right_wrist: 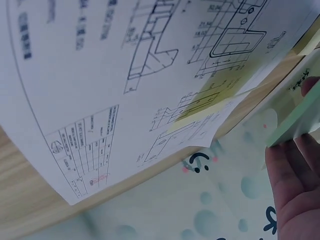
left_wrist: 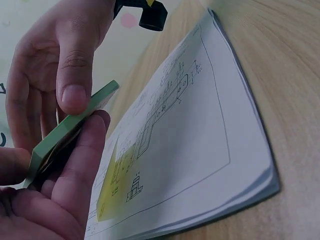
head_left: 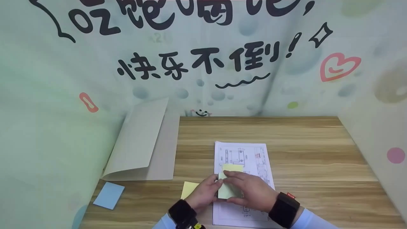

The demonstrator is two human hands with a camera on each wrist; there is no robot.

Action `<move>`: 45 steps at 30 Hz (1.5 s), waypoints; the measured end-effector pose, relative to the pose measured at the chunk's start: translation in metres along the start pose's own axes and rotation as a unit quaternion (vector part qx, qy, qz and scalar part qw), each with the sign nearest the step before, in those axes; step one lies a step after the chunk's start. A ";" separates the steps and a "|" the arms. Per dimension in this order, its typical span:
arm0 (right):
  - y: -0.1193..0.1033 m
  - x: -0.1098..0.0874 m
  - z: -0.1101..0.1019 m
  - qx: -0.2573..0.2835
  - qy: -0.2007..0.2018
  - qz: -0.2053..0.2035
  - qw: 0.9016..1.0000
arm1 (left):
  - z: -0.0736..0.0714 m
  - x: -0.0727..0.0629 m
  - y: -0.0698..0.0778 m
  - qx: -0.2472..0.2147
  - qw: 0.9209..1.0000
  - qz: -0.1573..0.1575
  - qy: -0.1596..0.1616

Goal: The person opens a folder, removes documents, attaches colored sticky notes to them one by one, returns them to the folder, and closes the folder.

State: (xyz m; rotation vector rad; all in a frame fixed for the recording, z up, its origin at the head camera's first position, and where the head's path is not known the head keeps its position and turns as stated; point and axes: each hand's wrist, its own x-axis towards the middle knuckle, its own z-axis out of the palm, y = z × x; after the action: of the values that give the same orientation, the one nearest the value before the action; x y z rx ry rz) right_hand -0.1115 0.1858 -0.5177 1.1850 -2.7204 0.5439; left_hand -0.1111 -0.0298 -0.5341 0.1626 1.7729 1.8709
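A pale green sticky note pad [head_left: 228, 191] is held above a stack of printed technical drawings [head_left: 227, 217]. My left hand [head_left: 203, 192] grips the pad's left side, thumb on top and fingers underneath, as the left wrist view shows. From the right, my right hand [head_left: 254, 191] spans the pad, its thumb at the near edge and fingertips at the far one. A yellow sticky note [head_left: 233, 167] lies on the top drawing, just beyond the pad; in the right wrist view the same yellow note [right_wrist: 220, 92] overlaps the printed lines.
Partly behind my left hand lies another yellow sticky note pad [head_left: 188, 189]. A blue sticky note pad [head_left: 109, 195] sits at the table's left edge. Behind it, a light grey folder [head_left: 140, 140] stands partly open. Printed fabric walls [head_left: 203, 95] enclose the wooden table [head_left: 305, 152].
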 end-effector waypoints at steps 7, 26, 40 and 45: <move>0.003 -0.001 -0.002 0.036 -0.015 0.020 0.999 | -0.001 0.002 -0.003 -0.058 0.998 -0.003 -0.007; 0.005 0.007 -0.006 0.170 0.030 0.119 0.978 | -0.006 -0.006 -0.003 -0.141 0.987 0.008 -0.080; 0.010 0.013 -0.007 0.207 0.088 0.208 0.952 | 0.000 -0.002 -0.002 0.055 0.998 0.004 0.017; 0.015 0.013 -0.006 0.228 0.087 0.229 0.942 | 0.001 -0.001 -0.003 0.124 0.992 0.010 0.036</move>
State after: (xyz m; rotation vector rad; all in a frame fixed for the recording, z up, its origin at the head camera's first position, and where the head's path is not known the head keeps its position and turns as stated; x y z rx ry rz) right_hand -0.1316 0.1892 -0.5129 0.5062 -2.7900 1.3231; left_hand -0.1087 -0.0290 -0.5364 0.2067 2.0582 1.6826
